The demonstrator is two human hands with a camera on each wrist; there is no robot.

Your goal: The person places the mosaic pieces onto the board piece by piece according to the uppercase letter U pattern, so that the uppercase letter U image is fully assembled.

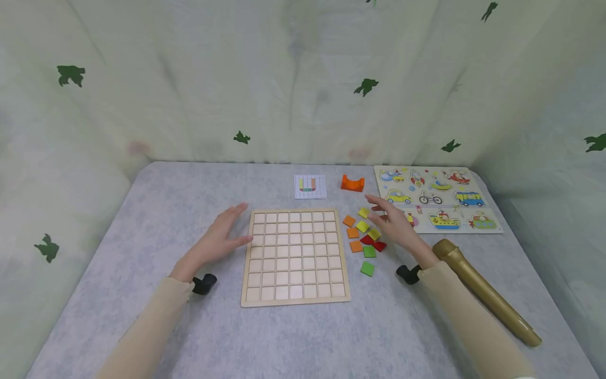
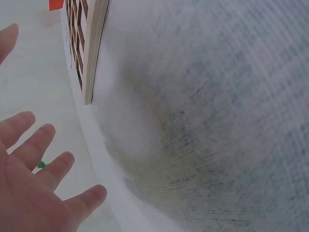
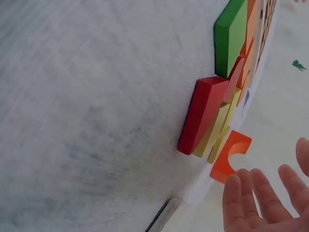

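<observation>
Right of centre in the frame: coloured tiles in a loose cluster beside the wooden board; probably light, stiff and slippery, best pinched at opposite edges. By the cluster, right hand, fingers parted, empty; left of centre, left hand, spread.

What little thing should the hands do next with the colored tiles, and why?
Probably the right hand should pinch the yellow tile near its fingertips. That hand holds nothing, the picture card shows a U shape with yellow on its left side, and the grid board has no tiles on it yet.
</observation>
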